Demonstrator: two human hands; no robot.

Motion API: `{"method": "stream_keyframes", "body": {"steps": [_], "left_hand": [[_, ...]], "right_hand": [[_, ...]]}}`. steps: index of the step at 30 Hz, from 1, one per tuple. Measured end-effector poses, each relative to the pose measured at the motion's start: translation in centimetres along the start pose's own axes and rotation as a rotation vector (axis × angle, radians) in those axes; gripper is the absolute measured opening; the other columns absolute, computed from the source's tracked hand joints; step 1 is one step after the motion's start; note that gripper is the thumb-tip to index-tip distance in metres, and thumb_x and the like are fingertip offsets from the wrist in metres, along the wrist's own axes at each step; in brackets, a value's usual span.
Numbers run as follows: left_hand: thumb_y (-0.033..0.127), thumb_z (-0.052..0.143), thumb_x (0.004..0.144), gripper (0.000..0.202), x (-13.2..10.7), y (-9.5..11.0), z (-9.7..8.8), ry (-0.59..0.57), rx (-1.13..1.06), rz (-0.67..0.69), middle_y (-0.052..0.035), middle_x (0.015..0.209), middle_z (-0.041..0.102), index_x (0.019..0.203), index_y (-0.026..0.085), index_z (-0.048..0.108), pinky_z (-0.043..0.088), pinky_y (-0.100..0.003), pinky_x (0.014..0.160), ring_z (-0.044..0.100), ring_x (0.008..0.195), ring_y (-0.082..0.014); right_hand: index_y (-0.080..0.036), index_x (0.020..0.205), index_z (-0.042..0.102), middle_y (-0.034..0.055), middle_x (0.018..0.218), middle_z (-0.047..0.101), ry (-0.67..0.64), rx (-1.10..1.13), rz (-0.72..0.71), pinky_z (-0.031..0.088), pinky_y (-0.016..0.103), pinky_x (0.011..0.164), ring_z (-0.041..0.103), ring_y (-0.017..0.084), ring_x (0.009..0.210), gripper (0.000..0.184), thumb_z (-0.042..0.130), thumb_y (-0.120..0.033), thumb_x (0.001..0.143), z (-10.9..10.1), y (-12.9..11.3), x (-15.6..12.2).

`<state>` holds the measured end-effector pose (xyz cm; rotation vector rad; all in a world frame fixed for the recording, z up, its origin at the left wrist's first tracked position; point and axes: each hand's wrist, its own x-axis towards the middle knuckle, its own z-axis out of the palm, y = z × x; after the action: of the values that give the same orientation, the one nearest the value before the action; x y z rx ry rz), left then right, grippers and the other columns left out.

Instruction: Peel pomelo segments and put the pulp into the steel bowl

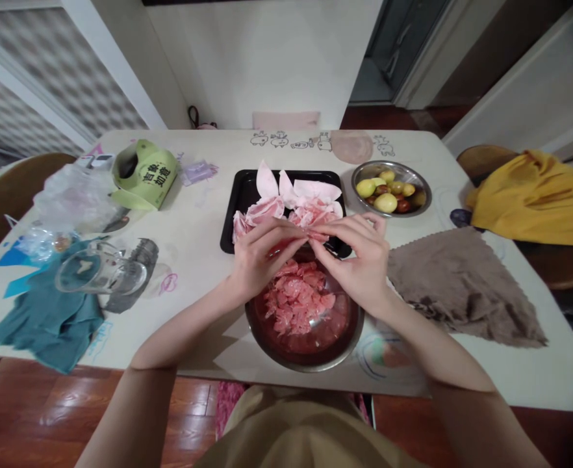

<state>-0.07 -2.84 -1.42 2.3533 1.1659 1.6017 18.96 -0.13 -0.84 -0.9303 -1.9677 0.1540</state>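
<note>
My left hand [269, 250] and my right hand [355, 257] meet above the near edge of a black tray [338, 179]. Both pinch a piece of red pomelo flesh [316, 235] between thumbs and fingertips, and the fingers partly hide it. Under my wrists stands a steel bowl [306, 361] with loose red pomelo pulp [301, 299] inside. Thick pale pink pomelo rind [267, 181] and thin pinkish peelings [310, 211] lie on the tray behind my hands.
Right of the tray is a steel bowl of small fruit [386, 198], with a brown cloth [462, 283] nearer me. A glass mug [96, 270] lies on its side at left near a teal cloth [47, 318], a plastic bag [75, 198] and a green carton [145, 175].
</note>
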Motion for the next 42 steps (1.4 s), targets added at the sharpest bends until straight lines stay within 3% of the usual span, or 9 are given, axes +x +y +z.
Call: {"method": "stream_keyframes", "body": {"steps": [16,27,42], "left_hand": [[0.008,0.067,0.093,0.017,-0.4,0.1,0.0,-0.038,0.009,0.103,-0.0068,0.101,0.073,0.109,0.015,0.068,0.062,-0.028,0.087,0.072,0.094,-0.0141],[0.006,0.065,0.094,0.020,-0.7,-0.2,0.0,-0.082,0.032,0.146,-0.0072,0.104,0.073,0.112,0.015,0.066,0.062,-0.027,0.088,0.073,0.096,-0.0141],[0.004,0.069,0.090,0.022,-0.4,1.1,-0.9,-0.008,-0.088,0.128,-0.0064,0.101,0.073,0.109,0.016,0.067,0.063,-0.026,0.083,0.073,0.094,-0.0132]], "right_hand": [[-0.025,0.094,0.070,-0.0056,0.088,0.078,0.073,-0.280,-0.178,0.038,0.040,0.099,0.069,0.015,0.083,0.005,0.067,-0.021,0.093,-0.3,-0.6,-1.0],[-0.023,0.094,0.070,-0.0047,0.085,0.077,0.057,-0.286,-0.190,0.038,0.039,0.099,0.067,0.016,0.082,0.005,0.067,-0.019,0.093,-0.3,-0.8,-1.1],[-0.024,0.098,0.074,-0.0037,0.084,0.080,0.237,-0.169,-0.281,0.042,0.042,0.090,0.071,0.016,0.075,0.012,0.076,-0.018,0.088,-0.6,-1.7,-1.2]]}}
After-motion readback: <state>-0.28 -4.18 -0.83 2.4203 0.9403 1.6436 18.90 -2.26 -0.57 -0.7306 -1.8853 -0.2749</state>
